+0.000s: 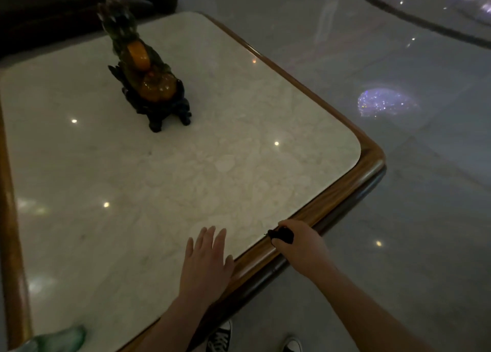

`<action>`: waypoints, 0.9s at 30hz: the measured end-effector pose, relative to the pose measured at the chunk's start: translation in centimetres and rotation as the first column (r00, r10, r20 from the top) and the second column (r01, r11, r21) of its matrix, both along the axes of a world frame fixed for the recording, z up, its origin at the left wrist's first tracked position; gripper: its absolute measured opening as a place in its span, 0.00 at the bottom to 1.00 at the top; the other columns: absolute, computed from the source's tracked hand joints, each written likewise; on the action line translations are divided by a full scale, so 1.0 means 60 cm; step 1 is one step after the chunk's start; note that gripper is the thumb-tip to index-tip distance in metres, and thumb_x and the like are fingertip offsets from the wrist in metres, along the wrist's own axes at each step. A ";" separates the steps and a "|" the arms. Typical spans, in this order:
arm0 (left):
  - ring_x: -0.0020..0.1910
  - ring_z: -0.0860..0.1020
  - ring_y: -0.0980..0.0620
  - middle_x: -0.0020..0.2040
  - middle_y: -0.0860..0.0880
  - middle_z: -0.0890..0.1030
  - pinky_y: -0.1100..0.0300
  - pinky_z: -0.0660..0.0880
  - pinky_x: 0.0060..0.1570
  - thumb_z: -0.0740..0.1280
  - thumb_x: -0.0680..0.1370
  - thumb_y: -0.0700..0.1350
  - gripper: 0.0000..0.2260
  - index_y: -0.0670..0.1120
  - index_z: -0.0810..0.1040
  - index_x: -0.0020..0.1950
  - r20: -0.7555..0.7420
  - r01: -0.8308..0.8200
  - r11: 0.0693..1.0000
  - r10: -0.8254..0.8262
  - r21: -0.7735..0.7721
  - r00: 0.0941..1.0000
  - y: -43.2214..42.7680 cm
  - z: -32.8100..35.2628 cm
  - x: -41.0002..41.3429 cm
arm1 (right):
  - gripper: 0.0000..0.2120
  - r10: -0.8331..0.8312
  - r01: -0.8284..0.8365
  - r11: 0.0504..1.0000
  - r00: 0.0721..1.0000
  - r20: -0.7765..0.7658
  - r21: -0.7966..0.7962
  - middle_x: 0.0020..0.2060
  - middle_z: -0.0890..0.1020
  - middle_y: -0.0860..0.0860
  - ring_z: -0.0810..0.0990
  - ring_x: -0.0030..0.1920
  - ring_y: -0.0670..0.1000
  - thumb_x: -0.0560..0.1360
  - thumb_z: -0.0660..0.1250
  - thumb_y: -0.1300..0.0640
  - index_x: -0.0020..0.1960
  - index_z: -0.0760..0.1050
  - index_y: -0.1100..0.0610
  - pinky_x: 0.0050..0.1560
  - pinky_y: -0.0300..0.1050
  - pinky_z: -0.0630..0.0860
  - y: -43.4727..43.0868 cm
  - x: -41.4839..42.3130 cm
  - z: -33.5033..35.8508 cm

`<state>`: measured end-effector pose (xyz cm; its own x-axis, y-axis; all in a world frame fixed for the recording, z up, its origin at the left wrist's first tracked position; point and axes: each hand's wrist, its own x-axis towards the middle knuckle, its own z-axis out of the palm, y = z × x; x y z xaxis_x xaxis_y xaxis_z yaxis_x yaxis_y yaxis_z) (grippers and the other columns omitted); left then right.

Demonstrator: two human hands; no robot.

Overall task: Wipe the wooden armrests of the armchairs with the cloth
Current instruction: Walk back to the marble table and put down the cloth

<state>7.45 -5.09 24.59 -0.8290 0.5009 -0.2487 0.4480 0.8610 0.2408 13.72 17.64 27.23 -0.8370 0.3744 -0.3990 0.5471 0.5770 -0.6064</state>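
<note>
My left hand (206, 261) lies flat and open on the white marble top of a low table, fingers apart, close to the near wooden rim (342, 192). My right hand (297, 241) is closed around a small dark bunched thing, probably the cloth (281, 235), and presses it onto that rim. A dark armchair (53, 9) stands at the far left behind the table; none of its wooden armrests shows clearly.
A dark carved figurine (148, 78) with orange parts stands on the marble near the far left. A green glassy object (63, 339) sits at the bottom left corner. Glossy grey floor (398, 165) lies to the right. My shoes (220, 338) show below the table edge.
</note>
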 end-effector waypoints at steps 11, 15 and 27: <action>0.79 0.44 0.43 0.80 0.44 0.51 0.40 0.46 0.75 0.48 0.80 0.60 0.29 0.52 0.49 0.79 0.061 0.006 0.995 0.000 -0.101 0.998 -0.035 -0.275 -0.142 | 0.20 -0.040 0.040 0.997 0.999 0.010 0.063 0.63 0.74 0.48 0.78 0.55 0.50 0.78 0.67 0.47 0.69 0.72 0.49 0.48 0.39 0.71 -0.028 -0.175 -0.257; 0.78 0.41 0.41 0.80 0.44 0.47 0.36 0.46 0.74 0.45 0.79 0.63 0.30 0.54 0.45 0.79 0.078 -0.030 0.989 0.042 -0.146 0.996 -0.022 -0.397 -0.163 | 0.19 -0.045 0.050 0.993 0.998 -0.050 0.110 0.64 0.72 0.49 0.78 0.55 0.51 0.79 0.67 0.50 0.68 0.73 0.51 0.50 0.41 0.73 -0.025 -0.224 -0.359; 0.77 0.36 0.37 0.80 0.40 0.43 0.28 0.41 0.70 0.41 0.78 0.67 0.34 0.52 0.40 0.79 0.001 -0.073 0.979 0.074 -0.188 0.997 -0.018 -0.528 -0.161 | 0.20 0.030 -0.001 0.970 0.993 -0.115 0.242 0.69 0.68 0.50 0.67 0.67 0.55 0.78 0.67 0.51 0.69 0.73 0.52 0.66 0.53 0.71 -0.010 -0.254 -0.472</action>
